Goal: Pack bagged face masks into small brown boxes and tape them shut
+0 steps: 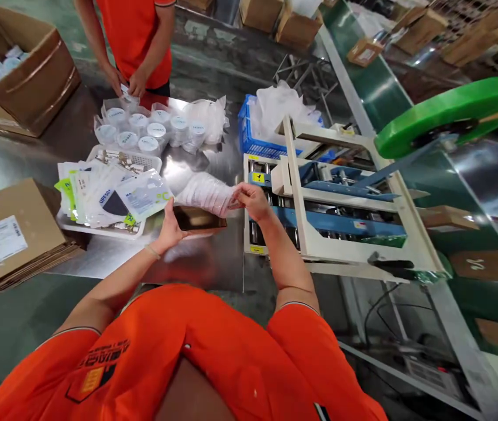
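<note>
My left hand (171,227) is at the left end of a small open cardboard box (200,220) on the metal table, its fingers around the box edge beside the flat packets. A row of clear-wrapped round items (207,193) lies just behind the box. My right hand (252,200) pinches the clear wrap at the right end of that row. Left of my left hand, flat printed packets (112,193) lie spread over a white basket (95,227).
Wrapped round tubs (147,128) stand farther back, near another person's hands (130,86). Large cartons (11,234) are at the left. A taping machine (310,204) with a green tape roll (446,117) and a blue crate (249,126) stand at the right.
</note>
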`<state>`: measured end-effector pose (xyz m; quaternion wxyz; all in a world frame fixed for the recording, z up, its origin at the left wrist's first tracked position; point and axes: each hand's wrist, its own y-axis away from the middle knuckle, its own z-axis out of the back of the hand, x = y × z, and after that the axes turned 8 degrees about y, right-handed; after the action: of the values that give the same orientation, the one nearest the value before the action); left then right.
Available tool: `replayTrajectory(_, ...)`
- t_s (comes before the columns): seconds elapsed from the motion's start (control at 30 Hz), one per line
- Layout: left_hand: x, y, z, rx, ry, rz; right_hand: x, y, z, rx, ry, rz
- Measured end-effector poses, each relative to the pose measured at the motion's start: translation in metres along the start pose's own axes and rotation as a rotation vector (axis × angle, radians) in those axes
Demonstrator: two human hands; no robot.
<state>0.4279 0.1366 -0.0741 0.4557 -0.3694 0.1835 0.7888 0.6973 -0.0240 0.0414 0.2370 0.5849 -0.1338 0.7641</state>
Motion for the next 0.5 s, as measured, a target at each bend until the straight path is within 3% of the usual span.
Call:
replayTrajectory(0.13, -0.005, -0.005, 0.001, -0.053, 0.043, -0.019, -0.011, 0.021, 0.000, 0.211, 0.120, 0.029)
replayTrajectory(0.3, -0.014, -0.002, 0.011, 0.007, 0.008, -0.120, -0.017, 0.014, 0.001, 0.377, 0.225, 0.077)
replayTrajectory(0.5, -0.023, -0.006, 0.010, 0.175, -0.152, -0.107, -0.035, -0.006, -0.064, 0.446, 0.369, -0.018)
